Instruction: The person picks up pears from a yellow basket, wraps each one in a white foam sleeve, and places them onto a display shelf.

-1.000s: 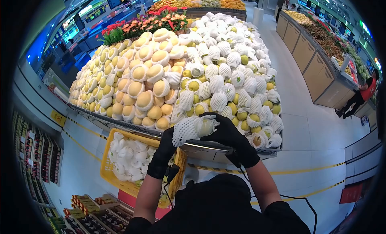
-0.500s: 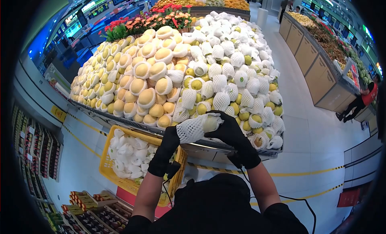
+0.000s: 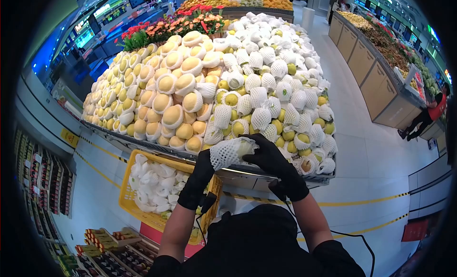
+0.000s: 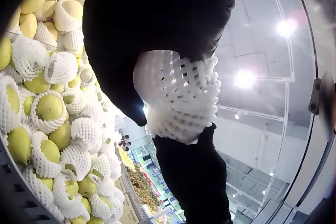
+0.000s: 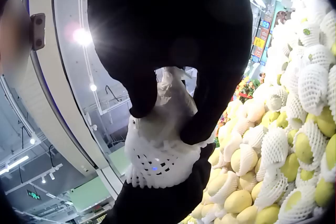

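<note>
In the head view both black-gloved hands hold one pale fruit, which looks like a pear (image 3: 246,147), in front of the display. A white foam net sleeve (image 3: 223,154) covers its left part, and thin film shows around its right end. My left hand (image 3: 203,168) grips the net end of the sleeve, its fingers curled round the mesh (image 4: 178,90). From the other side my right hand (image 3: 266,155) grips the film-wrapped end; in the right wrist view its thumb and fingers pinch the crumpled film (image 5: 176,98). Most of the fruit is hidden inside the sleeve.
Green pears in foam nets (image 3: 262,119) fill the right of the sloped display, larger yellow fruit (image 3: 172,116) the left. A yellow crate (image 3: 124,201) with white foam nets stands below left. Wooden trays of packaged goods (image 3: 121,251) lie lower left.
The foam net reaches further right over the fruit than a second ago. Both hands stay close to the same place, with the view shifting slightly.
</note>
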Available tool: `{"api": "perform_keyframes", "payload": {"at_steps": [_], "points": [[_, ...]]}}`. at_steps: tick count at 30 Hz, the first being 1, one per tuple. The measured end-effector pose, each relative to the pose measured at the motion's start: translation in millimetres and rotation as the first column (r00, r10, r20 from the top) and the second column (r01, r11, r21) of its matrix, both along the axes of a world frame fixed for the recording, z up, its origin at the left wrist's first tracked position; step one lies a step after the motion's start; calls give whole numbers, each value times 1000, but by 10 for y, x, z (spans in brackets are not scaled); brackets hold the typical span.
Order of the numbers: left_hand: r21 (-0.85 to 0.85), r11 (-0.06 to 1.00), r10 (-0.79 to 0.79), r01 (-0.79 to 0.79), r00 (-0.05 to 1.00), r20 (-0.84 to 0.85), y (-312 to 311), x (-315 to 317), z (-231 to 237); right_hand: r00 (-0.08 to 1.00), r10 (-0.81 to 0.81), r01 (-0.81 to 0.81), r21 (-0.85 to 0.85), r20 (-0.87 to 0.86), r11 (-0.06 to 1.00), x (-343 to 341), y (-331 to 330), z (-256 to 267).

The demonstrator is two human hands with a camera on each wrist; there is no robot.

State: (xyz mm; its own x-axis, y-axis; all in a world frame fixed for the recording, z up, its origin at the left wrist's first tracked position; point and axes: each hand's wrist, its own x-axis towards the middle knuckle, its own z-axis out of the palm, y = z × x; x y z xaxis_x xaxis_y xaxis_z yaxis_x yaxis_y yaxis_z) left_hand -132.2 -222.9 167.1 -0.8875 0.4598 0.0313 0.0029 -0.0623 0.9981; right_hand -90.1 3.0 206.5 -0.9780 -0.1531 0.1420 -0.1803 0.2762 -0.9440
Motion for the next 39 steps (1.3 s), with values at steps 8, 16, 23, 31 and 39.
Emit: {"api": "perform_keyframes", "payload": {"at_steps": [8, 16, 23, 31, 39], "points": [[-137, 988, 41, -67, 982, -185, 5, -56, -294, 954, -67, 40, -96, -294, 995, -17, -174, -239], [-132, 979, 133, -156, 976, -171, 127, 56, -113, 965, -148, 153, 6, -217, 988, -44, -45, -305], [-263, 957, 28, -125, 938, -347, 169, 53, 51, 948, -298, 314, -195, 110, 929, -78, -23, -491], [100, 944, 307, -314, 948, 84, 76, -110, -341, 949, -216, 297, -432, 228, 851, -57, 18, -569], [397, 866, 173, -305, 927, 333, 284, 33, -57, 975, -215, 222, -208, 58, 953, 6, 3, -431]]}}
